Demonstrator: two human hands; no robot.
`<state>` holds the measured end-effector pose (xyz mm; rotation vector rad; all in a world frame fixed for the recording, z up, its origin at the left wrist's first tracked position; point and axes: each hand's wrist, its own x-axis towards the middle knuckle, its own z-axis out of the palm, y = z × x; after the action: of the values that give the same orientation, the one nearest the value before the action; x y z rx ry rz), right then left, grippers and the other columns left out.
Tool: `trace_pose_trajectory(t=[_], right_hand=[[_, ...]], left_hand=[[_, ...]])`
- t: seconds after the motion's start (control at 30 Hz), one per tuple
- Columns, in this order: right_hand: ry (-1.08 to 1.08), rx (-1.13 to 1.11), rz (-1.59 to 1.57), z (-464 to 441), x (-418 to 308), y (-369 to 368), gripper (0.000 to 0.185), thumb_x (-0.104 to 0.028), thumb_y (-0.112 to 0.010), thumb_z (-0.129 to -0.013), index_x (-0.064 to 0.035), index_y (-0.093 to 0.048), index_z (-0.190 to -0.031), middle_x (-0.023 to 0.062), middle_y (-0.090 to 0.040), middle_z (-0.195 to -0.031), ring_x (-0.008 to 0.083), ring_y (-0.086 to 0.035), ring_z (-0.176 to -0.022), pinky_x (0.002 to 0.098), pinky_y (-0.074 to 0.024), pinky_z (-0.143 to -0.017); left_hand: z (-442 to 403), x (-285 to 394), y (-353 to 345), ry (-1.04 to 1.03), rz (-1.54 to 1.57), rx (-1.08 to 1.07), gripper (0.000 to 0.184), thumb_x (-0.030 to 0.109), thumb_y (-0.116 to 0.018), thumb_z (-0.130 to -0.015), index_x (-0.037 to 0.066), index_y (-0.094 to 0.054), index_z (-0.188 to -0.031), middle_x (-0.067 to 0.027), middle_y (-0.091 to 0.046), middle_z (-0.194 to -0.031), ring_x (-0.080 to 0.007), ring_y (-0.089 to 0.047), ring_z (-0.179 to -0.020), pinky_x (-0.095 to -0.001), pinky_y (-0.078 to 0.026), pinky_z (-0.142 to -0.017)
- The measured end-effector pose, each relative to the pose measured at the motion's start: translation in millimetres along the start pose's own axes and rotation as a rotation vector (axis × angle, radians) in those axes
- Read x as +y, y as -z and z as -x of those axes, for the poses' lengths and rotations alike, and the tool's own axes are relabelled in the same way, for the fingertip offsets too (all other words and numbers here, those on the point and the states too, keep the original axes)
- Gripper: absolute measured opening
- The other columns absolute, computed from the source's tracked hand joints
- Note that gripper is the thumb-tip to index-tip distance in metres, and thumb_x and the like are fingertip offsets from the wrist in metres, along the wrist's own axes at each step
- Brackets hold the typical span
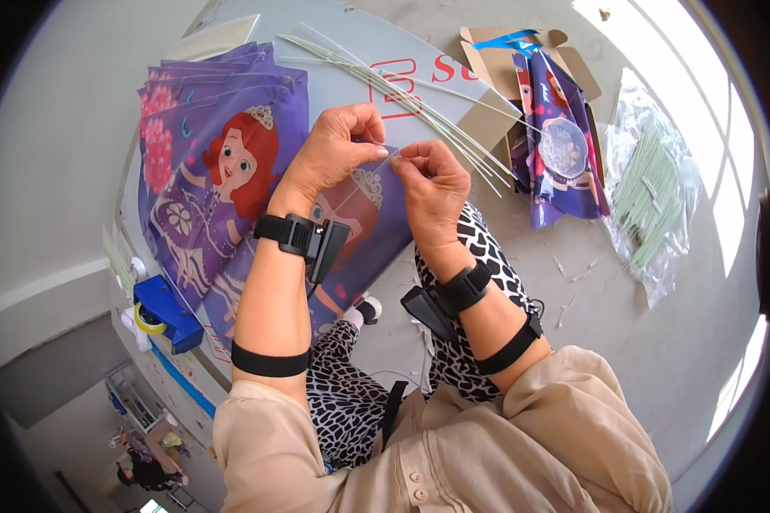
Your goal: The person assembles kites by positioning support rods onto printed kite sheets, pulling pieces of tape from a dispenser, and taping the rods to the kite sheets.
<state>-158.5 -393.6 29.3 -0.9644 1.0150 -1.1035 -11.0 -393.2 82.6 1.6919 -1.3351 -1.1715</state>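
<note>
My left hand (338,150) and my right hand (432,179) are close together over the top corner of a purple printed sheet (393,205), which shows a red-haired cartoon figure with a crown. Each hand pinches that corner between thumb and fingers, with a small gap between the hands. Something thin and clear shows at the fingertips, too small to make out. To the left lies a fanned stack of similar printed sheets (231,162). Thin pale rods (402,98) lie loosely on the board just beyond my hands.
An open cardboard box (577,64) holds more folded printed sheets and a small clear dish (565,147) of white pieces. Right of it lies a plastic bag (654,188) of pale rods. A blue tape dispenser (169,312) stands at lower left. A person (145,466) is far off.
</note>
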Motion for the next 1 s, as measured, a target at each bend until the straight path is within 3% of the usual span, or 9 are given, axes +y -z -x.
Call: trace_pose_trajectory(t=[0.23, 0.53, 0.67, 0.73, 0.83, 1.0], right_hand=[[0.07, 0.013, 0.057, 2, 3, 0, 0.009, -0.001, -0.067, -0.077, -0.0019, -0.065, -0.085, 0.0027, -0.061, -0.064, 0.0048, -0.052, -0.057, 0.0204, -0.0436, -0.055], [0.095, -0.031, 0.135, 0, -3, 2, 0.01, -0.004, -0.067, -0.078, 0.0028, -0.065, -0.085, 0.0074, -0.065, -0.068, 0.0106, -0.06, -0.062, 0.0236, -0.0488, -0.061], [0.052, -0.091, 0.12, -4, -5, 3, 0.01, -0.005, -0.066, -0.079, 0.0041, -0.064, -0.083, 0.0069, -0.065, -0.068, 0.0105, -0.059, -0.062, 0.0238, -0.0484, -0.06], [0.047, -0.11, 0.134, -8, -6, 5, 0.011, -0.006, -0.066, -0.079, 0.0045, -0.064, -0.082, 0.0064, -0.065, -0.067, 0.0104, -0.059, -0.062, 0.0237, -0.0481, -0.059], [-0.02, -0.189, 0.184, -14, -5, 7, 0.012, -0.007, -0.066, -0.08, 0.0038, -0.063, -0.081, 0.0077, -0.063, -0.064, 0.0098, -0.056, -0.058, 0.0242, -0.0456, -0.056], [0.125, -0.22, 0.331, -23, -1, 8, 0.02, -0.013, -0.066, -0.081, 0.0032, -0.059, -0.071, 0.0105, -0.054, -0.055, 0.012, -0.047, -0.051, 0.0294, -0.0398, -0.049]], left_hand=[[5, 2, -3, -0.054, -0.048, 0.014, 0.015, 0.0, -0.067, -0.074, 0.001, -0.069, -0.089, 0.0002, -0.065, -0.076, -0.0068, -0.057, -0.073, -0.0206, -0.046, -0.066], [2, 0, 0, -0.026, -0.077, -0.045, 0.012, 0.004, -0.065, -0.077, 0.0, -0.067, -0.088, -0.0006, -0.063, -0.075, -0.0073, -0.055, -0.072, -0.0225, -0.046, -0.067], [-3, 0, 0, -0.031, -0.104, -0.055, 0.008, 0.005, -0.063, -0.075, -0.002, -0.062, -0.078, -0.0022, -0.059, -0.069, -0.0095, -0.053, -0.067, -0.0252, -0.045, -0.062], [-5, 1, 1, -0.03, -0.17, -0.113, 0.009, 0.007, -0.063, -0.079, 0.0, -0.057, -0.076, 0.003, -0.053, -0.069, -0.0065, -0.044, -0.065, -0.0229, -0.039, -0.059], [-11, -2, 4, -0.053, -0.178, -0.177, 0.012, 0.009, -0.062, -0.079, 0.001, -0.055, -0.074, 0.0034, -0.05, -0.067, -0.0065, -0.042, -0.064, -0.0233, -0.038, -0.058], [-11, -2, 9, 0.02, -0.18, -0.189, 0.012, 0.009, -0.059, -0.081, -0.001, -0.057, -0.075, 0.0032, -0.049, -0.064, -0.0068, -0.042, -0.062, -0.0239, -0.038, -0.057]])
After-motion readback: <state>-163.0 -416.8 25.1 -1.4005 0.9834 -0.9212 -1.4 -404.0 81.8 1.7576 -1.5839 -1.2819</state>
